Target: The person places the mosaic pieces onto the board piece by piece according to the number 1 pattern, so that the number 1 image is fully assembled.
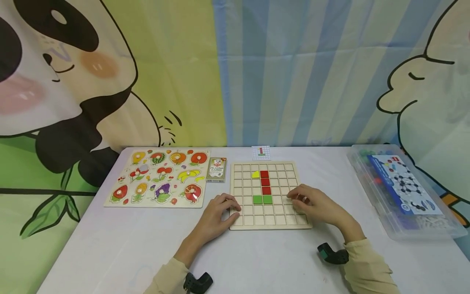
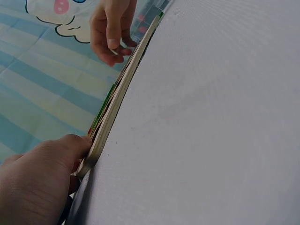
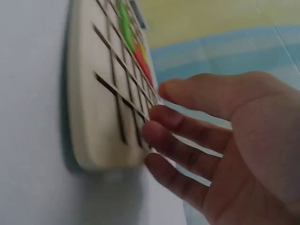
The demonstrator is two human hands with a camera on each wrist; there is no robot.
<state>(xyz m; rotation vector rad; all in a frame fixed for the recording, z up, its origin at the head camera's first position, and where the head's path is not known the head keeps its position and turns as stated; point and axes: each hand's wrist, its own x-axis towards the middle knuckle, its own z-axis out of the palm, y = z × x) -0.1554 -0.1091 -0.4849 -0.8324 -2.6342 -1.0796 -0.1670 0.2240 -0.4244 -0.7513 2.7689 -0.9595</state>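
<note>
A square wooden grid board (image 1: 269, 220) lies on the table. In its cells sit several red tiles (image 1: 265, 182) in a column, two green tiles (image 1: 258, 199) in a row below, and a yellow piece (image 1: 256, 174) beside the top red one. My left hand (image 1: 216, 216) rests against the board's left edge; in the left wrist view its thumb (image 2: 75, 143) touches the board near a corner. Over the right edge hovers my right hand (image 1: 315, 204), fingers loosely bent. The right wrist view shows these fingers (image 3: 183, 126) holding nothing visible.
Behind the board lies a small pattern card (image 1: 261, 152). On the left are a card box (image 1: 216, 169) and a fruit puzzle board (image 1: 147, 202). A clear plastic case (image 1: 396, 228) with a blue-and-white booklet (image 1: 407, 185) stands at the right. A patterned curtain hangs behind.
</note>
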